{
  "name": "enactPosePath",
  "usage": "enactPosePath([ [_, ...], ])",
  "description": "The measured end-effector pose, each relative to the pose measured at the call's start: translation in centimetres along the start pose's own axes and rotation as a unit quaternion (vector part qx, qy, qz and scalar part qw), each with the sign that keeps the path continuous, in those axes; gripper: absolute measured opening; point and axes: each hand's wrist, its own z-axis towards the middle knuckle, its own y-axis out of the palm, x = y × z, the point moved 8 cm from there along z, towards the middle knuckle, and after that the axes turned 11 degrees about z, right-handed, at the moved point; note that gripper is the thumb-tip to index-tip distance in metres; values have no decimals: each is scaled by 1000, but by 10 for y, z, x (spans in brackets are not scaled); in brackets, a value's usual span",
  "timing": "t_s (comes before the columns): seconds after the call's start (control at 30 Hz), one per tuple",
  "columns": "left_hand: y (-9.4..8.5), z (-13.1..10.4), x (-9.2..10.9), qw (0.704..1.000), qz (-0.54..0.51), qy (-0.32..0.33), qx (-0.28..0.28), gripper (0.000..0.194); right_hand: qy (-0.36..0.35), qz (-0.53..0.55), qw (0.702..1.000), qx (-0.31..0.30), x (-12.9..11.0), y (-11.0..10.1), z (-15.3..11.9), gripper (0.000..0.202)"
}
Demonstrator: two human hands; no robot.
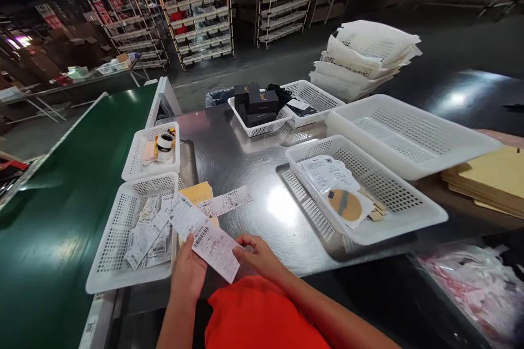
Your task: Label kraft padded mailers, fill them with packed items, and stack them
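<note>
A strip of printed barcode labels [208, 237] is held up between my two hands in the head view. My left hand [189, 270] grips its left edge, thumb on top. At its lower right edge, my right hand [257, 255] pinches the paper between thumb and fingers. Behind the strip lie a yellow envelope [197, 192] and another label strip [229, 202] on the metal table. To the left, a white perforated basket [107, 262] holds several loose labels [158, 245]; one strip reaches over its rim towards my left hand.
A small basket [130, 161] with tape rolls [165, 143] stands at left, beside a green conveyor belt [57, 240]. Black boxes [263, 101] fill a basket behind. At right are a basket [403, 223] with cards, an overhanging tray [446, 147] and stacked envelopes [497, 174].
</note>
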Motion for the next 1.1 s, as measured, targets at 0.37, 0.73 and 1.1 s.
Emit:
enactPosePath([
  [0.37,-46,27,-43,998,50,-30,33,22,-10,-333,939,82,-5,-57,65,19],
  [0.73,-54,39,-50,994,102,-6,27,44,45,-496,865,-57,63,-57,169,53],
  [1.1,-60,31,-60,990,26,-63,124,38,75,-487,869,-41,107,-74,181,43],
])
